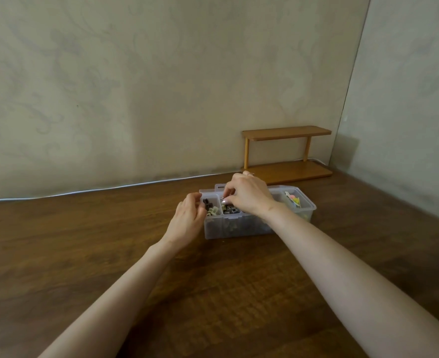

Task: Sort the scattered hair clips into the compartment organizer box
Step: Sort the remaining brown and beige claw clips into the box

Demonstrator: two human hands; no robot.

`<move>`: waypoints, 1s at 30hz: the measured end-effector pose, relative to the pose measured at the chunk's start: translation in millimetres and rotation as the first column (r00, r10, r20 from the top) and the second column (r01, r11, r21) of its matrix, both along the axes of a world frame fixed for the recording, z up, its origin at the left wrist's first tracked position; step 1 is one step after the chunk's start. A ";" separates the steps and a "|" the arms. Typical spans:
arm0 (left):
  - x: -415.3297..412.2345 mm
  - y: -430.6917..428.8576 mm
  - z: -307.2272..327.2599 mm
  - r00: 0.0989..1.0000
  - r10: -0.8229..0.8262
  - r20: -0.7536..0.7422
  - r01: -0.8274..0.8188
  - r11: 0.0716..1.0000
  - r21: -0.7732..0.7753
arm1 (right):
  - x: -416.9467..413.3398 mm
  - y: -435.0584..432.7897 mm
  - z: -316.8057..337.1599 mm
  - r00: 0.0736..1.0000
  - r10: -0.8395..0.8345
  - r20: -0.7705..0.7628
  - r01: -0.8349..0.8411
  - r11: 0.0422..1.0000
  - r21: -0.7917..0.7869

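Note:
A clear plastic compartment organizer box (241,228) stands on the brown wooden table. Its left compartments hold dark and pale hair clips (211,207); the right end compartment holds colourful clips (293,201). My left hand (188,220) is at the box's left end, fingers curled against the wall and rim there. My right hand (249,194) hovers over the middle compartments, fingertips pinched together over a small clip (224,201) that is mostly hidden by the fingers.
A small two-tier wooden shelf (286,153) stands behind the box against the wall. A white cable (84,190) runs along the table's back edge. The wooden table (84,241) spreads wide to the left and towards me.

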State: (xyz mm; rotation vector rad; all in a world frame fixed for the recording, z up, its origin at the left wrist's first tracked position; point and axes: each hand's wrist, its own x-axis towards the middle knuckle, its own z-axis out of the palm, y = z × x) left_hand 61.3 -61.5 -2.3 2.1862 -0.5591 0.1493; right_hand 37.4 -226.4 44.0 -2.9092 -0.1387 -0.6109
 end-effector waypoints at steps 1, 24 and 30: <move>0.2 -0.4 -0.1 1.000 0.001 0.002 -0.001 1.000 -0.004 | 0.5 -0.3 0.0 1.000 -0.013 -0.003 0.012 1.000 -0.006; -3.6 0.1 2.5 0.989 -0.054 -0.136 0.037 0.992 -0.120 | -0.9 -13.8 -14.6 0.993 0.013 -0.114 -0.002 0.995 0.098; -3.8 1.9 4.1 0.933 -0.191 -0.306 0.078 0.935 -0.347 | -18.4 -37.6 -12.8 0.995 0.004 0.104 -0.039 0.943 0.331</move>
